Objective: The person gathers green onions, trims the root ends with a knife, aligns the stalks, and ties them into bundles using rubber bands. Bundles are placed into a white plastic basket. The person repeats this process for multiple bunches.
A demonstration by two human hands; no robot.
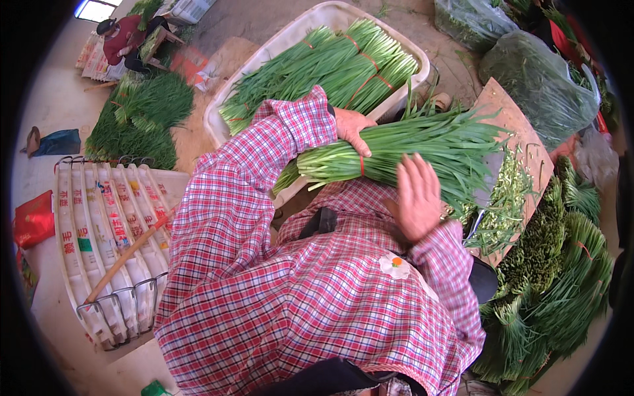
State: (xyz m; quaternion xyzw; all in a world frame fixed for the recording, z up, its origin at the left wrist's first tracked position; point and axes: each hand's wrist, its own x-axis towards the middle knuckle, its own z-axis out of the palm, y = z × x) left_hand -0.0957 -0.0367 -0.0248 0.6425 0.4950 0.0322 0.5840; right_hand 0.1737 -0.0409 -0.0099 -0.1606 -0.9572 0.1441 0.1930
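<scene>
My left hand point(354, 129) is shut on a bundle of Chinese chives point(436, 138), gripping it from above near a red band point(362, 166). The bundle's pale cut ends point left, and its green leaves spread to the right. Against the near side of the leaves, my right hand point(418, 198) is raised with its fingers extended and slightly blurred. It holds nothing; whether it touches the leaves I cannot tell. Right of it, a broad metal blade point(488, 180), partly covered by leaves, lies on a wooden board point(495, 104) strewn with chive trimmings point(505, 198).
Ahead stands a white plastic crate point(210, 116) of banded chive bundles point(322, 69). More chives point(559, 277) are heaped at my right, below filled plastic bags point(540, 84). Several stacked crates point(114, 237) stand left. A person point(124, 39) sits far left by a chive pile point(143, 114).
</scene>
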